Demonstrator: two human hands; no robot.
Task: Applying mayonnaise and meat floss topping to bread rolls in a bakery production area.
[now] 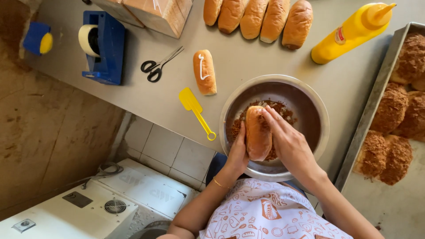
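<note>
A golden bread roll (257,132) is held inside a round metal bowl (310,95), over a heap of brown crumbs (276,107). My left hand (238,154), a thin bracelet at its wrist, cups the roll's left side. My right hand (288,142) presses on its right side, fingers spread over the crumbs. A second roll (204,71), with a white line of cream on top, lies on the grey counter (248,59) just left of the bowl.
A yellow spatula (196,111) lies beside the bowl, with black scissors (157,67) and a blue tape dispenser (102,46) farther left. Several plain rolls (259,17) line the back edge. A yellow squeeze bottle (352,32) lies by a metal tray (369,110) of crumb-coated rolls (392,128).
</note>
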